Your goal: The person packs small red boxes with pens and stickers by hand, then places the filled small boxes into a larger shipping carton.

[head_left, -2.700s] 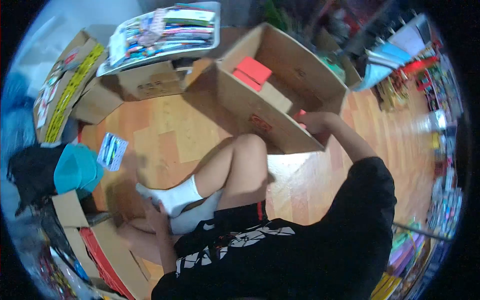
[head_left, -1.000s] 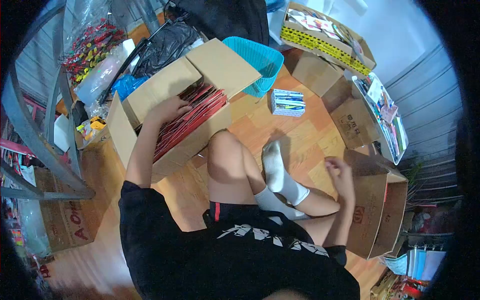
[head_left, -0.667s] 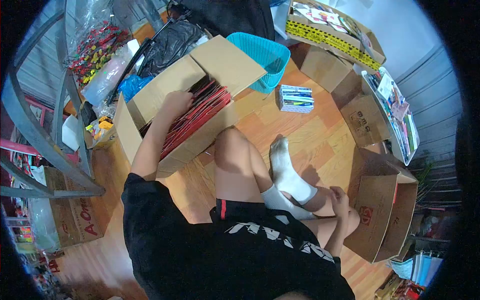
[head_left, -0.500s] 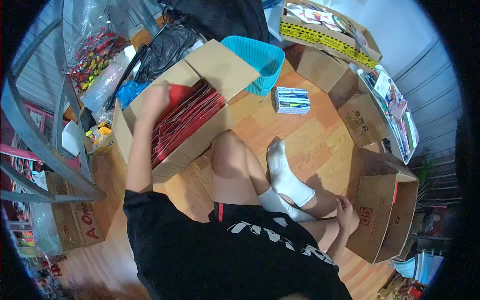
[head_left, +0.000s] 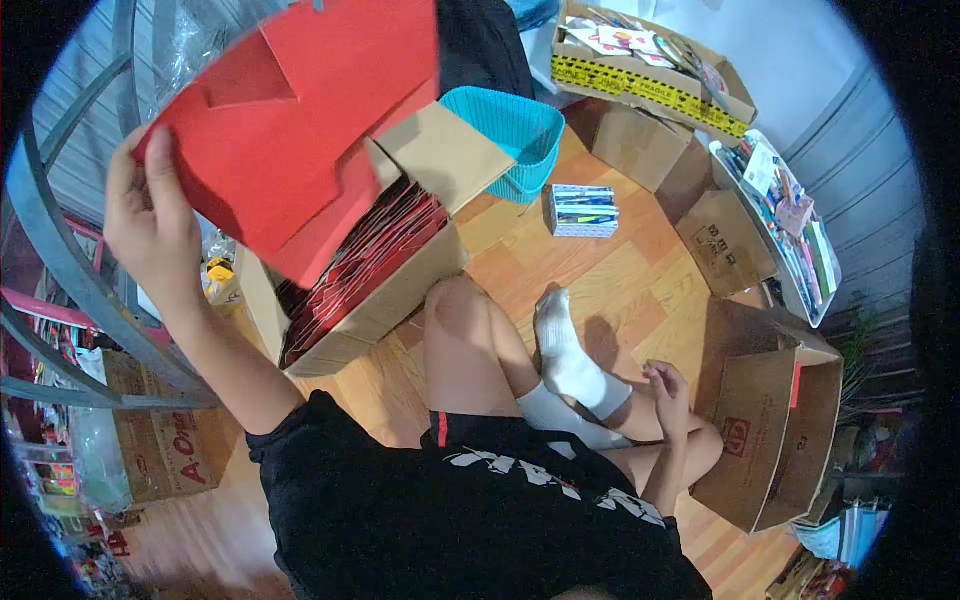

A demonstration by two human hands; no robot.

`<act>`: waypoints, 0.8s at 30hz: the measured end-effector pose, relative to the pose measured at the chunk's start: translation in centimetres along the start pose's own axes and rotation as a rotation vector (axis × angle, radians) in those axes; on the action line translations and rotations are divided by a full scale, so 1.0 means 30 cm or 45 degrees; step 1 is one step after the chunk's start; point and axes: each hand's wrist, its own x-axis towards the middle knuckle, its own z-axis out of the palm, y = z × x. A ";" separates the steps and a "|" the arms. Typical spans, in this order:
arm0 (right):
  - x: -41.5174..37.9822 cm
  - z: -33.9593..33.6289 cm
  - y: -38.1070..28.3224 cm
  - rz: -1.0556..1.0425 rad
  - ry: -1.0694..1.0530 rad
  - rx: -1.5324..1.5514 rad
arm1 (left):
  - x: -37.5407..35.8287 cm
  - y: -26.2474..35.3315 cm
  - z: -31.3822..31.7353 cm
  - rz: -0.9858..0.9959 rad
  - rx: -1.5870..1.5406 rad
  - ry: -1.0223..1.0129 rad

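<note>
My left hand [head_left: 160, 210] grips the edge of a flattened red paper bag [head_left: 290, 130] between thumb and fingers, lifted above an open cardboard box [head_left: 385, 315]. Creased flaps show on the bag's surface. More flat red bags [head_left: 385, 245] stand packed on edge inside the box, partly hidden by the raised one. My right hand [head_left: 670, 395] hovers over my bent leg near the knee, fingers loosely curled and somewhat apart, with nothing visible in them.
A turquoise basket [head_left: 510, 130] and a small box of pens [head_left: 584, 212] stand beyond my feet. Along the right are a white tray of stationery [head_left: 800, 240], a box with yellow tape [head_left: 650, 75] and an open carton [head_left: 745, 440]. A grey metal frame [head_left: 75, 260] curves close on the left.
My left hand has drawn a red bag up out of the box and swung it left. My right hand has risen slightly from the knee and shifted left.
</note>
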 end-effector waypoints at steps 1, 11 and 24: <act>0.010 0.022 -0.031 -0.002 0.009 0.001 | -0.004 0.018 0.011 -0.089 -0.215 0.103; 0.122 -0.099 -0.425 -0.436 0.491 0.208 | -0.555 0.231 0.536 -0.617 -1.048 -0.649; -0.022 0.155 -0.167 -0.280 0.304 0.356 | -1.028 0.542 0.558 -0.729 -1.515 -1.000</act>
